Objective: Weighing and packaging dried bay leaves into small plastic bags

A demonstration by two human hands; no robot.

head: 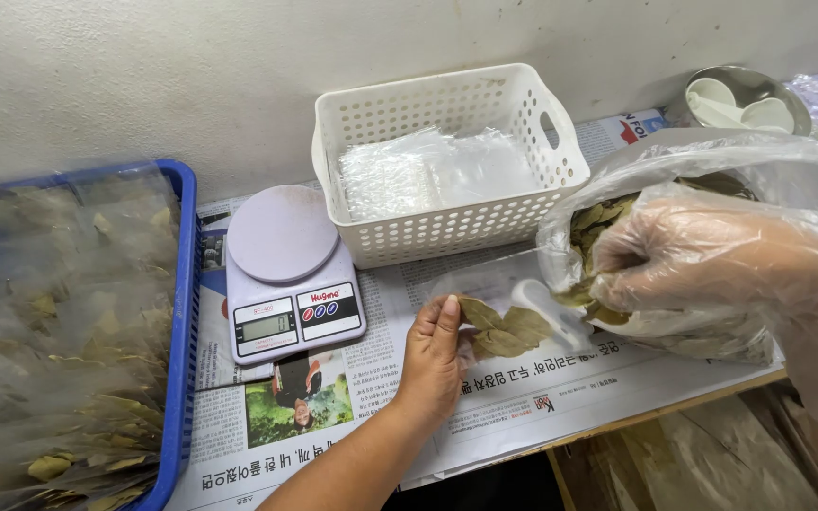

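Observation:
My left hand [435,358] holds a small clear plastic bag [513,308] flat on the newspaper, with a few dried bay leaves [504,331] inside it. My right hand [702,255] wears a thin clear plastic glove and reaches into a large clear bag of dried leaves [712,189] at the right, its fingers closed on leaves there. The mouth of the small bag lies right beside the large bag's opening.
A small lilac kitchen scale [288,274] stands left of my left hand. Behind it sits a white perforated basket [447,161] holding empty clear bags. A blue crate [177,312] of packed leaf bags fills the left. A metal bowl [740,95] stands at the back right.

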